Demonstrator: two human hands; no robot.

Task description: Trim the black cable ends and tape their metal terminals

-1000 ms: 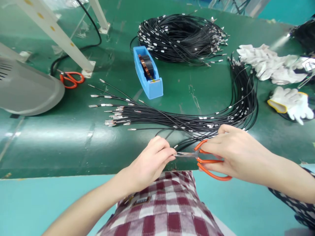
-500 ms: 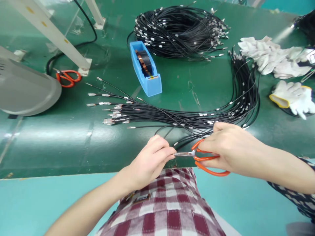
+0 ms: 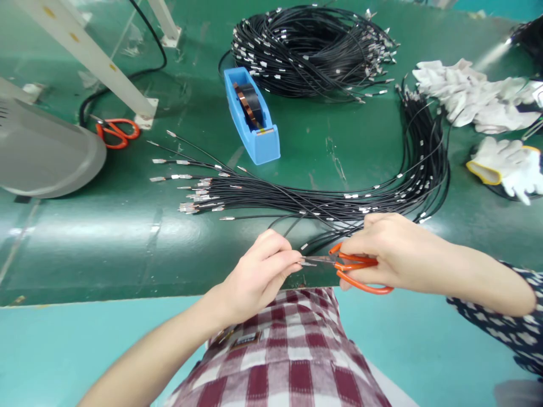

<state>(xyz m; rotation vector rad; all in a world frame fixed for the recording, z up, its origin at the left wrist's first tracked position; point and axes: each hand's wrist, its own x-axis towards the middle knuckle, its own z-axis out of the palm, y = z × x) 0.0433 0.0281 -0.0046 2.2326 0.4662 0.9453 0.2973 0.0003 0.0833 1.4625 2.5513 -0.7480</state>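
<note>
My left hand [image 3: 265,271] is closed in a pinch at the table's front edge. A thin black cable [image 3: 278,221] rises behind its fingers, and a small silvery tip [image 3: 309,264] pokes out past the fingertips. In my right hand [image 3: 386,251] is a pair of scissors [image 3: 360,265] with orange handles, its blades pointing left and reaching the left fingertips. What lies between the blades is too small to make out. Just beyond both hands, a bundle of black cables [image 3: 288,196] with white-tagged ends stretches across the green table [image 3: 106,249].
A blue tape dispenser [image 3: 265,148] stands behind the bundle, with a large cable coil [image 3: 309,73] farther back. White gloves [image 3: 503,161] lie at the right. At the left are a second pair of scissors [image 3: 117,134], a grey rounded housing [image 3: 46,150] and a white post [image 3: 97,62].
My right hand and the scissors have shifted slightly upward, with the blades now above the silvery tip. The left hand keeps its pinch in nearly the same place.
</note>
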